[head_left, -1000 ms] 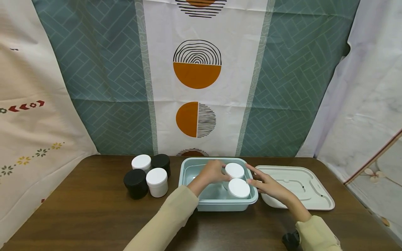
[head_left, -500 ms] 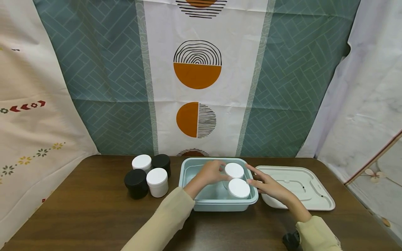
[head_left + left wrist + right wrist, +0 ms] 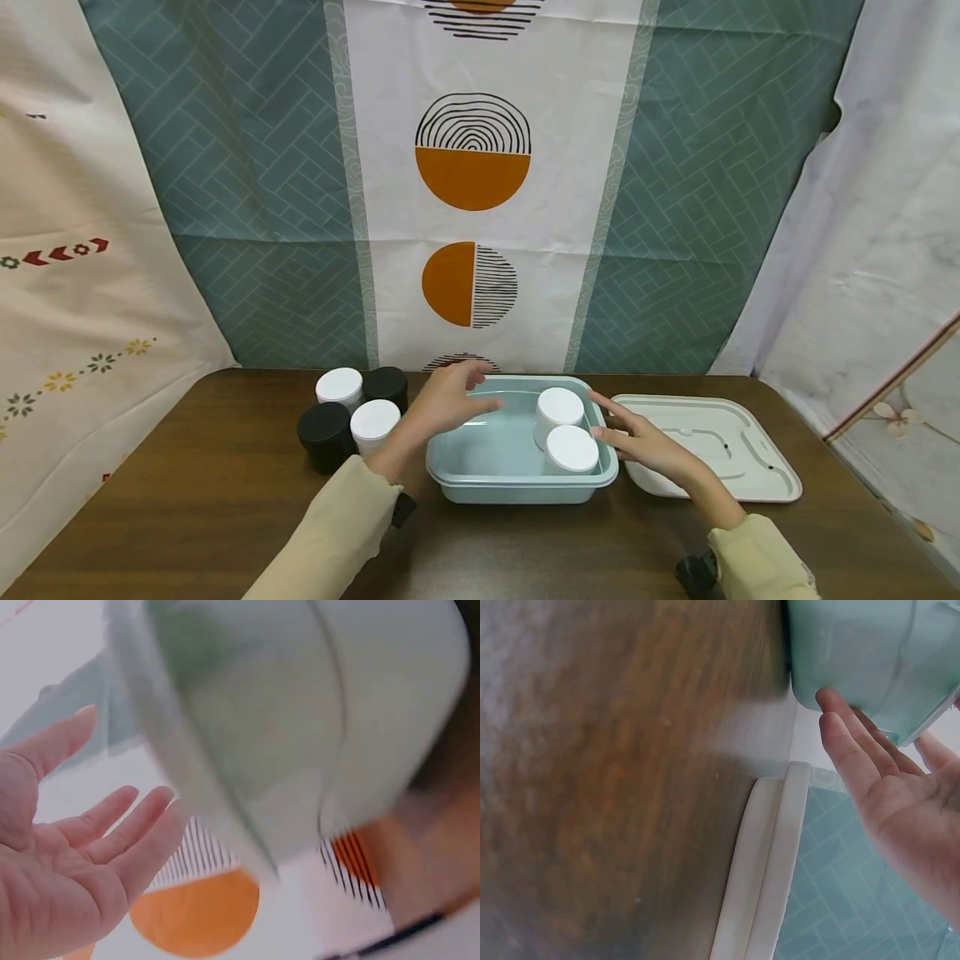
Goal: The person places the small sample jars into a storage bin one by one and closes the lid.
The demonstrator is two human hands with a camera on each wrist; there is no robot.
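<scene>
A pale blue plastic tub [image 3: 517,482] stands on the table, with two white-lidded jars inside it at the right: one farther back [image 3: 560,406] and a nearer jar [image 3: 572,451]. Above the tub's left side, my left hand [image 3: 441,404] has its fingers spread and nothing in them. The left wrist view has that hand [image 3: 82,862] apart from the tub's blurred outer wall [image 3: 300,735]. At the right rim rests my right hand [image 3: 645,442], fingers extended along the tub. In the right wrist view, straight fingers [image 3: 855,754] lie against its outer side.
Left of the tub, two white jars and two black jars are grouped, including a front black jar [image 3: 327,437] and a back white jar [image 3: 339,387]. A white lid [image 3: 750,471] lies right of the tub. A patterned curtain [image 3: 262,208] hangs behind the table [image 3: 187,500].
My left hand has let go of the back white-lidded jar and moved left, to the tub's left side. The jars in the tub and my right hand have stayed in place.
</scene>
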